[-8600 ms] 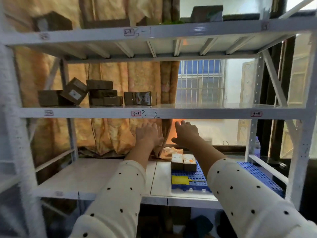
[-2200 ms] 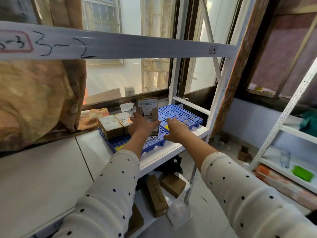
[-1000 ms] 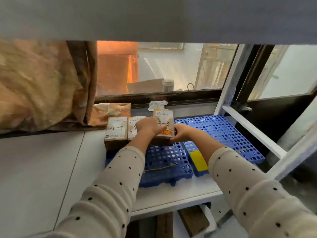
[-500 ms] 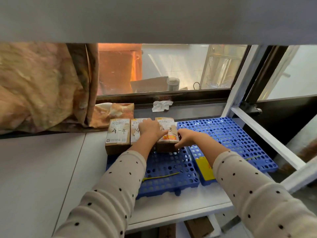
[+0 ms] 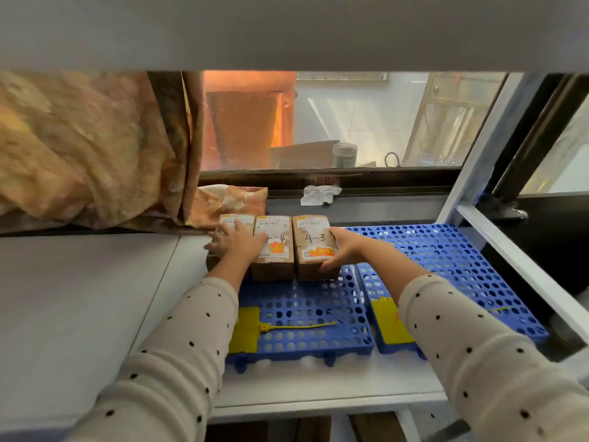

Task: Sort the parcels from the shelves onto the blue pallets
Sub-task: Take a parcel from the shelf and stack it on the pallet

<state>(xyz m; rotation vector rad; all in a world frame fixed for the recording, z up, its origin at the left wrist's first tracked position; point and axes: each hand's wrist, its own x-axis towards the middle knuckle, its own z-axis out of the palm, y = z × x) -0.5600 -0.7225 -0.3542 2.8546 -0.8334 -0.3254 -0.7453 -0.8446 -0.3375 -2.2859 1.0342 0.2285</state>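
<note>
On the lower shelf, head view: three brown parcels sit in a row along the back edge of the left blue pallet. Left hand lies flat over the leftmost parcel, fingers spread, no closed grip, just pressing or steadying. Right hand cups the right side of the parcel marked 4-3, fingers wrapped at its far and lower edge, loose grip on it, parcel resting on the pallet. Middle parcel marked 4-4 sits between, touching or nearly touching both neighbours. Looks like the placing step, squaring the row.

Risks: the leftmost parcel is at the pallet's left edge, partly hidden by the hand; cannot tell if it overhangs onto the bare shelf. A push from the right could shove the row further left and off the pallet. A slim gap shows between 4-4 and 4-3, so pushing may tilt one.

Edges and room: front half of the left pallet is open apart from a yellow tag with its tie. Right blue pallet is bare of parcels, second yellow tag at its front. Upper shelf beam hangs low overhead, little lift room. Shelf post and brace close off the right. Curtain bunches just behind the row, crumpled paper on the sill.
</note>
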